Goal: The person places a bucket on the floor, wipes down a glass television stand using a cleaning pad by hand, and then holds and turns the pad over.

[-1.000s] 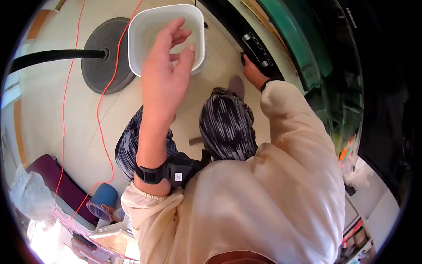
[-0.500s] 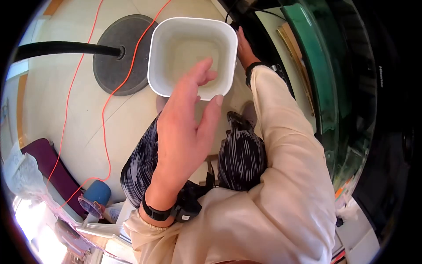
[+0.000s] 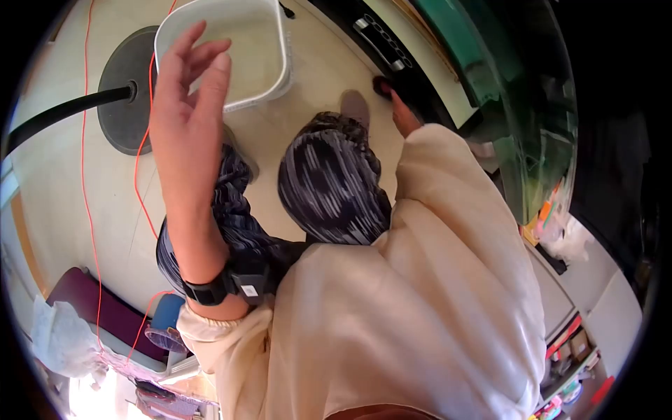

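My left hand (image 3: 192, 105) is raised with nothing in it, its fingers apart and slightly curled, in front of the near left side of a white square bucket (image 3: 262, 91). The bucket stands on the floor. Low at the right, my right hand (image 3: 402, 112) is beside the black panel (image 3: 392, 49) with a row of round buttons. A small dark round thing (image 3: 382, 87) is at its fingertips; the sleeve and the angle hide most of the fingers.
A black pole rises from a round dark base (image 3: 126, 119) left of the bucket. Red cords (image 3: 85, 175) cross the floor. A green glass tank (image 3: 518, 105) stands at the right. A purple cushion (image 3: 84, 294) and a blue container (image 3: 166, 313) lie at the lower left.
The view has swung, and the bucket now sits further up and left. My right hand has come from the panel's far end to near the buttons. My left hand stays raised and open.
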The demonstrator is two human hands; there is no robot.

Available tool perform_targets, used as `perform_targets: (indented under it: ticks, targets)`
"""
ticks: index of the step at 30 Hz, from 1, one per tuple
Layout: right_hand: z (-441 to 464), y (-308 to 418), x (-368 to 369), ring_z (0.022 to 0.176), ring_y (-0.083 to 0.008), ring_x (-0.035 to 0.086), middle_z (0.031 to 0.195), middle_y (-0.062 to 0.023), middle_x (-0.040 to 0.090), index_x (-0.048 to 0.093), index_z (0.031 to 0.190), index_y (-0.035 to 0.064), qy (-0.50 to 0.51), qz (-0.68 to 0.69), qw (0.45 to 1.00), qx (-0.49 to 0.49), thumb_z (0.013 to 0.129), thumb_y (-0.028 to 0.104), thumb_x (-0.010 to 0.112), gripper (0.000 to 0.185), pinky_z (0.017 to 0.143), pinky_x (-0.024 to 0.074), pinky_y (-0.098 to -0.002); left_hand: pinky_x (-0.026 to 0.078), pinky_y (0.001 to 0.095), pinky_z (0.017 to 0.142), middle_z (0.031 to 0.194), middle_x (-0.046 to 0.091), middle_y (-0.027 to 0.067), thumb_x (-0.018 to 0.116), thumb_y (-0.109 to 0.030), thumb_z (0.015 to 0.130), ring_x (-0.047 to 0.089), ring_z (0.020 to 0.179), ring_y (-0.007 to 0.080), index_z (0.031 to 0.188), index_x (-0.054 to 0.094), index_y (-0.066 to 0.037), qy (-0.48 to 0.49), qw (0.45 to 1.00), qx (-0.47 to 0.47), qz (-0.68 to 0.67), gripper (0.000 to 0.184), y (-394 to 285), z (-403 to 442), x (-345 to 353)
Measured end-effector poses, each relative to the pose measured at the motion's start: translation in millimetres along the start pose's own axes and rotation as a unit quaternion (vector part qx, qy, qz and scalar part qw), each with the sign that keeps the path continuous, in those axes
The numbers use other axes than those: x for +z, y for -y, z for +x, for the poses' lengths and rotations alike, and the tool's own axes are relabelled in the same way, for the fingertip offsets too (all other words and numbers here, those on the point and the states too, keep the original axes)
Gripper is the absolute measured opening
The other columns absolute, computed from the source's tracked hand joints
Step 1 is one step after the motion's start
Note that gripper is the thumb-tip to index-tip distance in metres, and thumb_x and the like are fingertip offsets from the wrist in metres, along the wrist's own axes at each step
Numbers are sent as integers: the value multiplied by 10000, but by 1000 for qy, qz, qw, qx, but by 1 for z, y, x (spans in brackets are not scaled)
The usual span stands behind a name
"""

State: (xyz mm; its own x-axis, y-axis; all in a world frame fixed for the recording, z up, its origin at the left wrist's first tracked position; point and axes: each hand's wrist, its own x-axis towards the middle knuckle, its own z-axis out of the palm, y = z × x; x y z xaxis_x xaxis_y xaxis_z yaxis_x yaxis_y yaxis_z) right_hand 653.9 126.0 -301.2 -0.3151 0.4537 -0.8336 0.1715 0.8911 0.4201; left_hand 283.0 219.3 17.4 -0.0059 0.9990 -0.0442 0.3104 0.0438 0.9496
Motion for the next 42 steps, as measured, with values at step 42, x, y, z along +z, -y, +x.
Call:
perform_targets:
  ticks: [42]
  targets:
    - [13, 304, 233, 673, -263, 643, 724, -152, 654, 659, 800, -27, -258, 783, 244, 510, 743, 406, 666, 436, 620, 514, -313, 418, 260, 879, 1065, 610, 74, 534, -96, 893, 552, 1005, 137, 1253, 469, -35, 7, 1000, -22, 9, 371, 7, 8, 8]
